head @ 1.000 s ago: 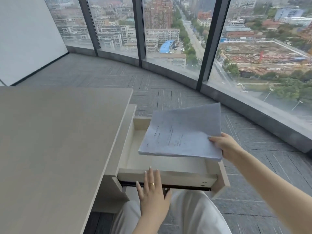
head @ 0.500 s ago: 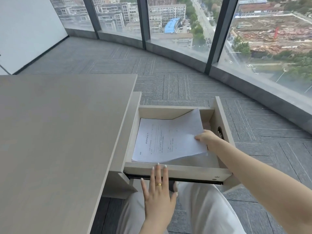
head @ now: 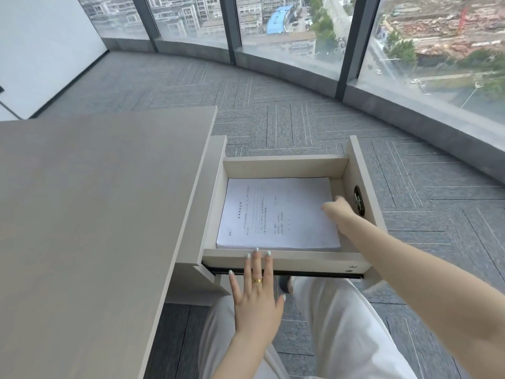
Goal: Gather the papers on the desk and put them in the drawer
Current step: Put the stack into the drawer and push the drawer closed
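Half a second ago the papers (head: 277,213) sat tilted, their far right corner lifted by the right hand (head: 336,210); now the stack lies flat on the drawer (head: 284,166) floor, squared to its walls. Its long axis runs near to far, and the print lines run the same way. The right hand rests at the stack's right edge; whether its fingers grip anything cannot be told. The left hand (head: 257,294) lies flat with fingers spread, its tips on the drawer's near wall, holding nothing. The worktop (head: 90,203) lies to the left.

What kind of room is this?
Probably a high-rise office: a plain desk with an open drawer holding papers, grey carpet tiles, and curved floor-to-ceiling windows over a city.
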Tool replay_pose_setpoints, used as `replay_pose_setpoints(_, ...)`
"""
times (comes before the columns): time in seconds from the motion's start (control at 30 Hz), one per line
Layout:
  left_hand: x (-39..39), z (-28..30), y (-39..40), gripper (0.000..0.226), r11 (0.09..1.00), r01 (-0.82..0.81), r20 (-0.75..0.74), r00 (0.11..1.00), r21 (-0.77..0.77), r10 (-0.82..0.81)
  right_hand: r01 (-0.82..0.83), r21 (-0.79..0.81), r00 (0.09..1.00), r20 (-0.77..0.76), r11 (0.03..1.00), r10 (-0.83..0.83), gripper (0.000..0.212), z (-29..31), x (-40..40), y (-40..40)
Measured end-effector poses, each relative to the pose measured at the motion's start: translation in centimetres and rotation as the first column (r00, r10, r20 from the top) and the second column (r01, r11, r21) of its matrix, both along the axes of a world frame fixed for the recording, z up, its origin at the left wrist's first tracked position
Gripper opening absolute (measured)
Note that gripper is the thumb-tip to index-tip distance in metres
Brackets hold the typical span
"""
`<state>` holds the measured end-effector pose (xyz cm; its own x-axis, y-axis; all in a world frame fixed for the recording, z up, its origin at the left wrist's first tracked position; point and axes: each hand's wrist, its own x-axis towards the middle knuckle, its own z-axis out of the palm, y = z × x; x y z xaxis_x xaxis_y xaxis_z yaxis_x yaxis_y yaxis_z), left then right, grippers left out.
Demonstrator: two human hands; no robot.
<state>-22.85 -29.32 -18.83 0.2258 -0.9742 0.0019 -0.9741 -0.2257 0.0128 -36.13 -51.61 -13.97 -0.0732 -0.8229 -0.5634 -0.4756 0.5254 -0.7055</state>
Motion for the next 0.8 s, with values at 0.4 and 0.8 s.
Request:
replay_pose_setpoints(0.4,-1.2,5.4,-1.1,0.080,0.962,-0.010,-0.122,0.992,0.274,0.045,-0.618,-0.484,0.752,-0.594,0.620,0.286,0.061,4.4,-7.1,12.1)
replay_pose_setpoints(0.8,4.1,15.9,0.2,0.068,0.999,0.037,0.016,0.999,0.026,-0.037,-0.785,-0.269,0.495,-0.815,0.558,0.303,0.062,1.4,-13.6,17.4)
